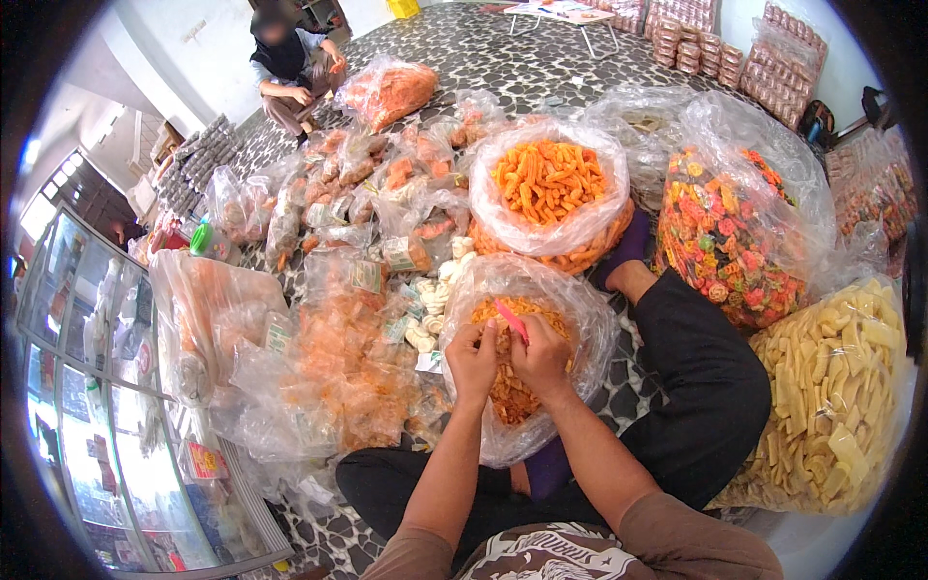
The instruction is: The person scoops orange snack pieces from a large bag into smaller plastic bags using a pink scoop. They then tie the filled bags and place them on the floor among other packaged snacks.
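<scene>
Both hands meet above an open clear plastic bag [590,319] of orange snack pieces that stands between my legs. My left hand [471,365] is closed, its thumb and fingers pinched together; what lies in them is hidden. My right hand [543,360] is closed beside it, holding a slim pink object [510,317] that slants up past the fingertips. Its kind I cannot make out. Below the hands, darker orange-red pieces [512,401] show inside the bag.
Beyond stands a large open bag of orange puffed sticks [549,184]. To the right are bags of colourful flower-shaped snacks [739,237] and pale yellow strips [831,396]. Many small filled packets [353,333] cover the left floor, near a glass cabinet [106,416]. A person [290,77] sits far left.
</scene>
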Motion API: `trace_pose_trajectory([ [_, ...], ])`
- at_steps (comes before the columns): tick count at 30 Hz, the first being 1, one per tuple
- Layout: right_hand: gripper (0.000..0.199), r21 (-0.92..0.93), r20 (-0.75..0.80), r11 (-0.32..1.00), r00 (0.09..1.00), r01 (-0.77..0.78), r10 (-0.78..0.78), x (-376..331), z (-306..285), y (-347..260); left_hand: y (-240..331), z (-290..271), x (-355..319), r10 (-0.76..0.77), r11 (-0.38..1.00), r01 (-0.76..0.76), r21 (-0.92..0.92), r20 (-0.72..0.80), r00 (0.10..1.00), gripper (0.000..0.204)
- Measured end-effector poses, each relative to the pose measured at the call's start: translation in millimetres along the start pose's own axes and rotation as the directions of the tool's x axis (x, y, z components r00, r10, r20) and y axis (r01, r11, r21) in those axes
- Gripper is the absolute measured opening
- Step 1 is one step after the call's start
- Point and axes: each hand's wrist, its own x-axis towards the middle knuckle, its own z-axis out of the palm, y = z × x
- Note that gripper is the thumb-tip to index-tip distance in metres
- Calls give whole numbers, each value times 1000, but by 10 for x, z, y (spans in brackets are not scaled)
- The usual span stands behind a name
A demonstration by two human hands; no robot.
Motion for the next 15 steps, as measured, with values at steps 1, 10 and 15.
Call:
trace_pose_trajectory([
  [1,14,-16,0,1000,1000,-7,7,-4,-1,10,16,-11,-8,-11,999,10,40,22,1000,26],
  [10,13,-107,33,978,983,-177,181,-14,72,111,-130,-45,-210,28,998,-28,53,-11,1000,36],
  [15,14,-62,227,962,935,-267,274,109,26,214,-239,-74,-163,-366,870,359,-339,46,929,32],
])
